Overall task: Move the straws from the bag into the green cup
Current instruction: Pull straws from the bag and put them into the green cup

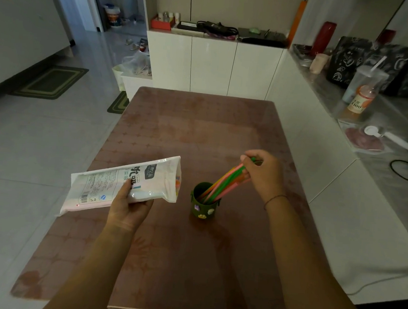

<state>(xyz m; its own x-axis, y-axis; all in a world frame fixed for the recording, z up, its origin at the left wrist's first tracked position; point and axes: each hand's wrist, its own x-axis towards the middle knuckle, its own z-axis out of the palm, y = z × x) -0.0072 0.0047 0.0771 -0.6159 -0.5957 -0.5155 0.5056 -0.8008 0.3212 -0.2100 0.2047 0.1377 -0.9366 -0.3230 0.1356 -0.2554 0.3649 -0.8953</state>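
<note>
Pinching straws [222, 184] in right hand [262, 175], left hand [129, 204] gripping bag [123, 185]

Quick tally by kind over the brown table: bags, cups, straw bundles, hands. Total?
straw bag: 1, gripped by the left hand
green cup: 1
bundle of straws: 1, lower ends in the cup, pinched by the right hand; single straws too packed to count
hands: 2
Total: 5

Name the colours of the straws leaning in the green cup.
Pink, orange and green straws, best in the head view.
</note>
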